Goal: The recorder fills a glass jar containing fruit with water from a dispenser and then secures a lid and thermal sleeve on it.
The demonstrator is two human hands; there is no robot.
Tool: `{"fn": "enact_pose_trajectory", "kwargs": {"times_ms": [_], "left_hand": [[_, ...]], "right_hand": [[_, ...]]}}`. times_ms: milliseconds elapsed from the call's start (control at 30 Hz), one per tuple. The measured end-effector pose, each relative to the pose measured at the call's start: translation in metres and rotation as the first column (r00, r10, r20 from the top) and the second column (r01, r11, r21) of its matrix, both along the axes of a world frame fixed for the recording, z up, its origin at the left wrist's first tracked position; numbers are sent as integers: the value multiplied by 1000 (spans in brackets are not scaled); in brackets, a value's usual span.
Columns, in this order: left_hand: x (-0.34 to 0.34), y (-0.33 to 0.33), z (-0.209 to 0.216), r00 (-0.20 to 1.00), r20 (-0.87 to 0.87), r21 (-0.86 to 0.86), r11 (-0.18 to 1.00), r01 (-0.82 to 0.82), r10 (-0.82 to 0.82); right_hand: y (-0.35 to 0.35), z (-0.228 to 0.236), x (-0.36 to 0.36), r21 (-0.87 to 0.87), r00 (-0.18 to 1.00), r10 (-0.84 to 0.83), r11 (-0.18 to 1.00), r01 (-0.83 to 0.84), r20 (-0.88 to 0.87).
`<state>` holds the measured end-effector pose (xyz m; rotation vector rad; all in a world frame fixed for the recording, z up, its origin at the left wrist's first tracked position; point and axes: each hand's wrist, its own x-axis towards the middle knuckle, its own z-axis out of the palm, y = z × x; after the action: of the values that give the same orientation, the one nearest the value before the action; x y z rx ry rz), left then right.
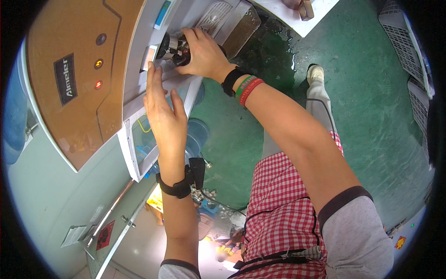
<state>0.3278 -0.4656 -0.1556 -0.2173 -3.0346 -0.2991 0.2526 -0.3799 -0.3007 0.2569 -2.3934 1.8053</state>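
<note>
A water dispenser with a brown front panel (83,69) stands on the left. My right hand (206,53) is closed round a dark container with a silver band (173,46) in the dispenser's white bay; much of it is hidden behind my fingers, so I cannot tell its exact kind. The fingers of my left hand (165,109) are stretched out, holding nothing. Their tips reach a white tap with an orange-tinted face (149,55); whether they press it I cannot tell. Another tap with a blue face (162,14) sits farther along the bay.
A slotted drip tray (216,17) lies by the container. An open white dispenser door (132,149) is below my left hand, with blue water bottles (197,135) behind it. The green floor (371,93) is wet near a white table (316,21). Grey crates (404,46) stand at right.
</note>
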Motion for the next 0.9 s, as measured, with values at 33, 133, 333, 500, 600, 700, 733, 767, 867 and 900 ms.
{"fn": "enact_pose_trajectory", "kwargs": {"times_ms": [33,133,333,500,600,700,733,767,867,900], "left_hand": [[0,0,0,1000,-6,1,1000,4,-4],[1,1,0,1000,-7,-4,1000,4,-4],[1,3,1,999,31,20,1000,-15,14],[3,3,0,1000,-3,2,1000,-3,3],[2,3,0,1000,-3,5,1000,-8,8],[3,5,-2,999,-35,16,1000,25,-25],[5,9,0,1000,-14,56,998,-17,18],[8,11,2,998,6,94,994,-62,61],[13,7,3,996,-35,147,986,-78,84],[17,7,2,995,-45,148,986,-82,89]], "right_hand": [[0,0,0,4,1000,2,1000,-2,6],[1,1,1,8,1000,1,1000,-1,8],[2,2,1,24,1000,-9,1000,9,2],[4,3,2,31,1000,9,999,-9,12],[4,3,2,32,1000,11,999,-11,19],[4,-1,2,40,999,-11,999,12,-32],[6,-3,3,27,1000,-12,1000,13,-26],[7,-2,3,11,1000,-10,1000,10,-23],[11,-1,7,-1,999,-5,1000,5,-42],[12,-2,8,-12,999,-12,1000,12,-53]]}}
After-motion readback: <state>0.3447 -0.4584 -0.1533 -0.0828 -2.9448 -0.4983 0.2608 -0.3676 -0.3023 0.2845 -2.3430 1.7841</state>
